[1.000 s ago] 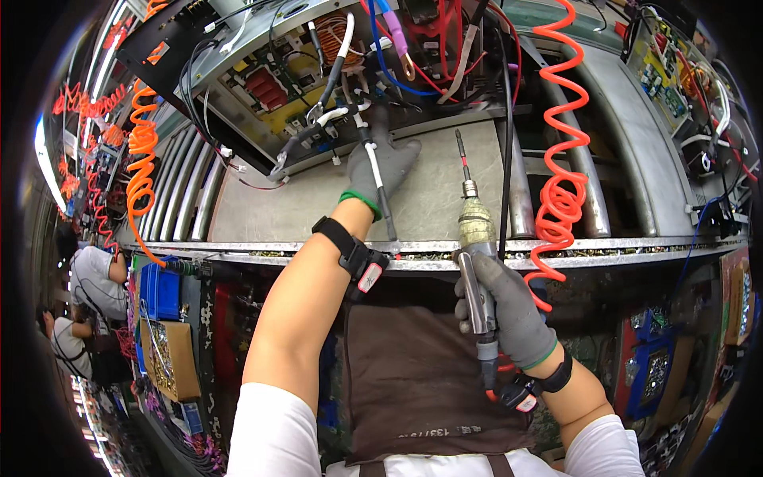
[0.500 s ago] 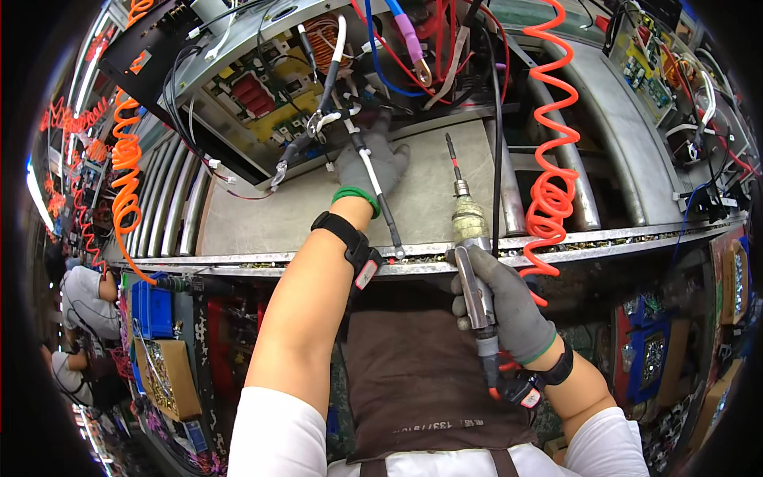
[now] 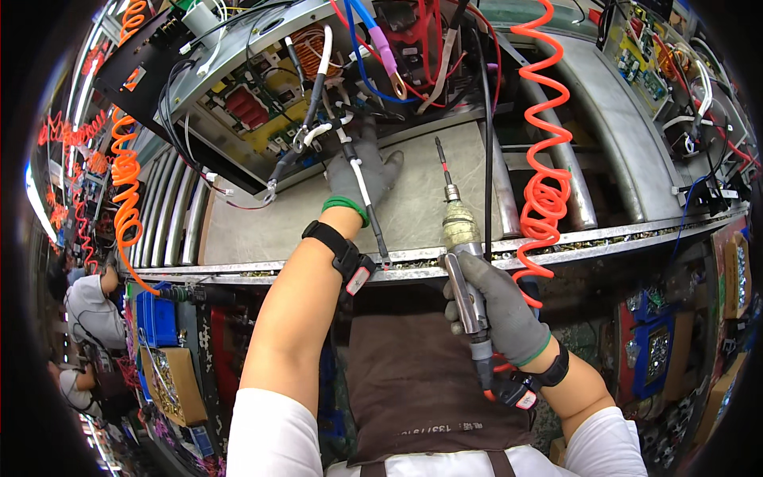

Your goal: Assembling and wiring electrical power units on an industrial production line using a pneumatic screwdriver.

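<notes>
My right hand (image 3: 509, 306), in a grey glove, is closed round a pneumatic screwdriver (image 3: 462, 226). Its long bit points away from me, above the metal worktop, touching nothing. My left hand (image 3: 362, 175), gloved in grey with a green cuff, reaches to the lower edge of an open metal chassis (image 3: 179, 119). Its thumb is spread and a finger stretches forward; the other fingertips are hidden under cables and the chassis edge. A black-and-white cable (image 3: 366, 187) with a lug lies across the back of that hand. Green-yellow circuit boards and a copper coil (image 3: 308, 49) show inside the chassis.
An orange coiled air hose (image 3: 548, 159) hangs to the right, another (image 3: 127, 167) to the left. Rollers (image 3: 171, 215) flank the worktop (image 3: 262, 230). A second opened unit (image 3: 664, 71) stands at far right. Parts bins (image 3: 155, 318) sit below; people are at far left.
The view has shifted slightly. My left hand still reaches to the chassis edge, with its thumb a little wider. The screwdriver stays in my right hand, its bit tilted slightly more to the left.
</notes>
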### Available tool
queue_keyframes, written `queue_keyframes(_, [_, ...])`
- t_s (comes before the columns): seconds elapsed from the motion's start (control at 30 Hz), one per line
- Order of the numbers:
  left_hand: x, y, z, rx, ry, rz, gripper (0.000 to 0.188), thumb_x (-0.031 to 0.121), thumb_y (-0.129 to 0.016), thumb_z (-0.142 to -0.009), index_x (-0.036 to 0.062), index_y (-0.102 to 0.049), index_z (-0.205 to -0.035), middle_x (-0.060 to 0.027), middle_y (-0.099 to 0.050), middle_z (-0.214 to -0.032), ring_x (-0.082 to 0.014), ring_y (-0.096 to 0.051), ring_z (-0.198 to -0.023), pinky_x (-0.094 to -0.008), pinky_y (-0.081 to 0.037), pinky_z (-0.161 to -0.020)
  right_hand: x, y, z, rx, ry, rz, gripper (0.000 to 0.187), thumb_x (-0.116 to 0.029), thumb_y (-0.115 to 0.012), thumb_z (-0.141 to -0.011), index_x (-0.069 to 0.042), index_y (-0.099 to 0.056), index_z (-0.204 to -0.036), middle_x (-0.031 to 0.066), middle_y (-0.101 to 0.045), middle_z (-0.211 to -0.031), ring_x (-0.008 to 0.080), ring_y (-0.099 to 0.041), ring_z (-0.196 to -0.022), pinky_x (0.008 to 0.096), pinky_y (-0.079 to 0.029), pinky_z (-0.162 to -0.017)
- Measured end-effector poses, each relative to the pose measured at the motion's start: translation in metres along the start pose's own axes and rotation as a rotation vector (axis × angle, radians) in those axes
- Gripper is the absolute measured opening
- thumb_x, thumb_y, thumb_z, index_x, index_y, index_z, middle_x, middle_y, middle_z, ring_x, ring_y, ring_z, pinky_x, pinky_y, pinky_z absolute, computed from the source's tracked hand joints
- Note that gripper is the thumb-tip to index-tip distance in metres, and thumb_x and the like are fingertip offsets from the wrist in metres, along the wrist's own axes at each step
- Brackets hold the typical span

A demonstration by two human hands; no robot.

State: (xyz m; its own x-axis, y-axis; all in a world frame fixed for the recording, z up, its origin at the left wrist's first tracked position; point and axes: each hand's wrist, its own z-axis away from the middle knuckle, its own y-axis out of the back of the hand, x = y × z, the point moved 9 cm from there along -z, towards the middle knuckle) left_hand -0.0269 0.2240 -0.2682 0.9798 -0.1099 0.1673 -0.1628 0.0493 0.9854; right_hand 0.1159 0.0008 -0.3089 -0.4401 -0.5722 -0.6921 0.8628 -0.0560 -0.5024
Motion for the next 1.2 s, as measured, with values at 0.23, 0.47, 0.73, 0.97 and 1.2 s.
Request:
queue_keyframes(0.23, [0.007, 0.009, 0.005, 0.084, -0.021, -0.141, 0.088, 0.055, -0.055, -0.087, 0.0074, -0.023, -0.154, -0.0254, -0.038, -0.15, -0.0416, -0.045, -0.133, -0.0464, -0.041, -0.108, 0.0, -0.003, -0.001, -0.016, 0.044, 0.025, 0.037, -0.041, -0.05, -0.1, -0.008, -0.057, -0.117, 0.0018, -0.061, -0.084, 0.0092, -0.062, -0.065, 0.0255, -0.055, -0.054])
queue_keyframes(0.47, [-0.011, 0.006, 0.023, -0.099, -0.13, 0.125, 0.094, 0.058, -0.062, -0.077, 0.0084, -0.032, -0.151, -0.0277, -0.058, -0.128, -0.0414, -0.059, -0.116, -0.0449, -0.047, -0.098, 0.003, -0.012, 0.005, 0.006, 0.028, 0.031, 0.041, -0.045, -0.061, -0.094, -0.005, -0.056, -0.104, 0.0034, -0.058, -0.083, 0.0104, -0.062, -0.063, 0.0238, -0.054, -0.051])
queue_keyframes(0.73, [-0.047, 0.014, 0.08, -0.041, -0.231, 0.768, 0.052, 0.037, -0.059, -0.095, 0.0035, -0.055, -0.134, -0.018, -0.065, -0.119, -0.0257, -0.063, -0.109, -0.0368, -0.05, -0.089, -0.002, -0.068, -0.025, -0.05, 0.013, 0.279, 0.046, -0.05, -0.067, -0.089, -0.006, -0.056, -0.099, 0.0009, -0.056, -0.075, 0.0082, -0.06, -0.06, 0.0233, -0.053, -0.05])
queue_keyframes(0.97, [-0.064, -0.003, 0.088, -0.002, -0.191, 1.096, 0.05, 0.029, -0.059, -0.098, 0.0002, -0.05, -0.138, -0.0142, -0.062, -0.124, -0.0163, -0.058, -0.114, -0.0296, -0.045, -0.098, -0.007, -0.1, -0.059, -0.045, -0.018, 0.337, 0.043, -0.044, -0.068, -0.089, -0.004, -0.056, -0.102, 0.0015, -0.056, -0.072, 0.0087, -0.059, -0.057, 0.0237, -0.053, -0.05])
queue_keyframes(1.2, [-0.066, -0.025, 0.078, 0.064, -0.17, 1.05, 0.055, 0.039, -0.054, -0.097, 0.0039, -0.051, -0.139, -0.0185, -0.062, -0.128, -0.0288, -0.06, -0.118, -0.0336, -0.045, -0.1, -0.016, -0.105, -0.075, 0.015, -0.013, 0.399, 0.042, -0.044, -0.06, -0.093, -0.005, -0.056, -0.107, 0.0019, -0.057, -0.075, 0.0084, -0.059, -0.061, 0.0232, -0.053, -0.052])
